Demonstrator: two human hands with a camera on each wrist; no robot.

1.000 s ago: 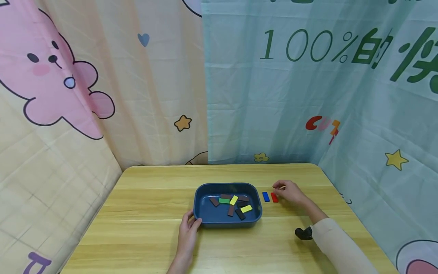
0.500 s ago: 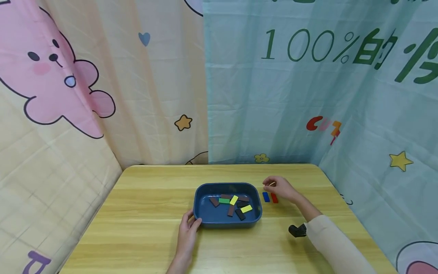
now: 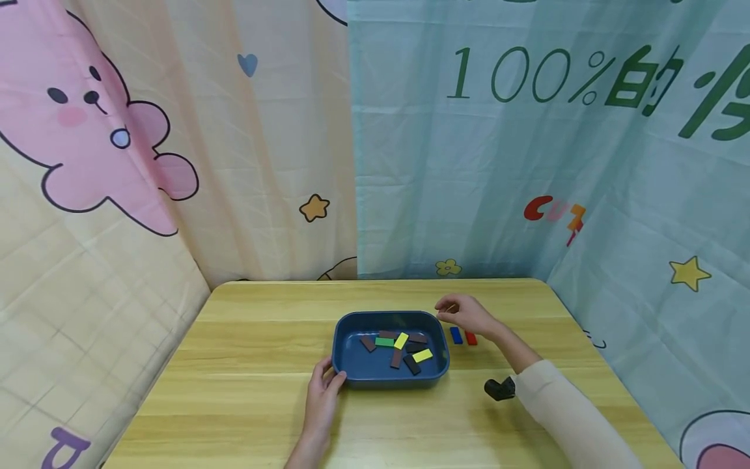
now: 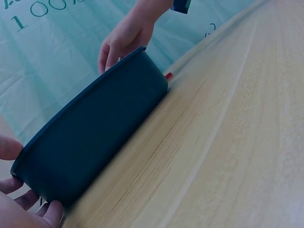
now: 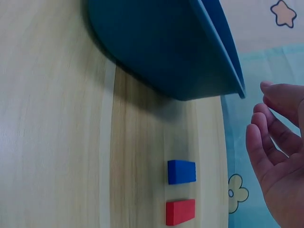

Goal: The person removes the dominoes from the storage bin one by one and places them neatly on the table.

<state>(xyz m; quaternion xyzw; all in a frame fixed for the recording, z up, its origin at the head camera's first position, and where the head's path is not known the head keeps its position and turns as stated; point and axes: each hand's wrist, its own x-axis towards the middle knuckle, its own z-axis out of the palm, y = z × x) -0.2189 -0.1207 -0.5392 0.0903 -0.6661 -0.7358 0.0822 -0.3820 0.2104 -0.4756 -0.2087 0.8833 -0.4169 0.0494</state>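
Note:
A dark blue rectangular plastic tub (image 3: 389, 383) stands on the table, with several small brown, black, yellow and green blocks inside. My left hand (image 3: 319, 404) grips its near left corner, thumb at the rim and fingers against the outer wall. Over the tub's far right corner hovers my right hand (image 3: 471, 317). Its fingers are loosely bent, and the right wrist view shows nothing between thumb and fingertips. Just right of the tub, a blue block (image 5: 181, 172) and a red block (image 5: 180, 212) lie side by side, a small gap between them.
The wooden table (image 3: 234, 391) has rounded far corners. Printed curtains (image 3: 410, 163) hang behind it and along both sides. A black device (image 3: 500, 389) sits at the right sleeve's cuff, above the table.
My right hand has moved left from the red block, past the blue one, to the tub's far right corner. Both blocks stay in place, and my left hand keeps its grip.

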